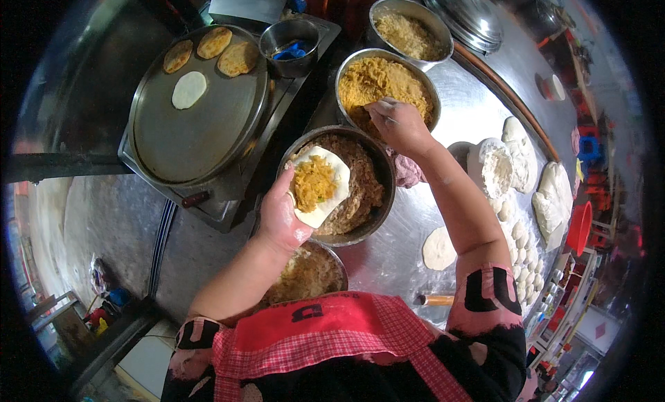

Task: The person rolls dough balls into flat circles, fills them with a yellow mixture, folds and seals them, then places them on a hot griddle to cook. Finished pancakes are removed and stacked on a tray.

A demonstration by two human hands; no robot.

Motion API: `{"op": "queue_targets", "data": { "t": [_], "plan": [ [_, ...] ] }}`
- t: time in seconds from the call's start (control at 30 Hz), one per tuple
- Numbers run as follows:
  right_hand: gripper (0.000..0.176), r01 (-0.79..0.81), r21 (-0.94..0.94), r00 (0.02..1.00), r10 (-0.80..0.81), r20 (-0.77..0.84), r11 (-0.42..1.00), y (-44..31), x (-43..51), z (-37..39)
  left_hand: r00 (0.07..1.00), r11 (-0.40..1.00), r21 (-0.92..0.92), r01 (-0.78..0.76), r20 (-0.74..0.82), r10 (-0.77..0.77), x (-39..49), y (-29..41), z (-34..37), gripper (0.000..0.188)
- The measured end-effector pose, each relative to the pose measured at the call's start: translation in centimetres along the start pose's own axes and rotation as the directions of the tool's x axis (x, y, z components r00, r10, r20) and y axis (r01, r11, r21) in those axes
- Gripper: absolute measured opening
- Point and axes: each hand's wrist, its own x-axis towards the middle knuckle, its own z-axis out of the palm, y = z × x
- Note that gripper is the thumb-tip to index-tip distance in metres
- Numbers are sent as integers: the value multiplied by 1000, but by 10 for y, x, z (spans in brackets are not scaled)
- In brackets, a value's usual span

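Observation:
My left hand [280, 215] holds a flat round of white dough [337, 186] on its palm and fingers. A heap of shredded yellow-orange filling [314, 183] lies on the dough. Beneath it stands a metal bowl [389, 194] of brownish, paste-like filling [363, 168]. My right hand [397, 124] is at the near side of another metal bowl [435, 95], which contains shredded yellow filling [384, 79]. Its fingers are curled down toward that filling; a pale glint shows near them, but whether they grip a tool is hidden.
On the left, a round griddle [197, 142] bears three browned flatbreads [238, 59] and one pale one [189, 90]. A rolled dough round [439, 248], a wooden rolling pin [437, 300], several dough balls [522, 241] and larger dough lumps [550, 196] lie on the metal worktop [384, 267].

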Motion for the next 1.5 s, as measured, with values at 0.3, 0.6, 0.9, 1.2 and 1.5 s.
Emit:
{"op": "queue_targets", "data": {
  "t": [0.3,0.6,0.9,1.2,1.5],
  "plan": [
    [24,-295,640,940,334,64,709,10,-29,-16,1000,1000,-8,0,-9,-1,-1,0,-5,52],
    [19,-91,146,991,104,-87,985,-4,-39,-21,999,1000,-16,9,-34,-10,-7,0,-8,52],
    [23,-342,479,882,451,-133,809,8,-51,-29,1000,999,-29,27,-14,-27,-7,2,-12,51],
    [19,-246,248,962,267,-56,937,5,-70,-34,1000,1000,-14,22,-16,-22,-9,0,-14,49],
    [29,-492,425,865,481,143,760,-5,-27,-12,999,999,-13,49,15,-48,-7,-7,-17,52]
  ]
}}
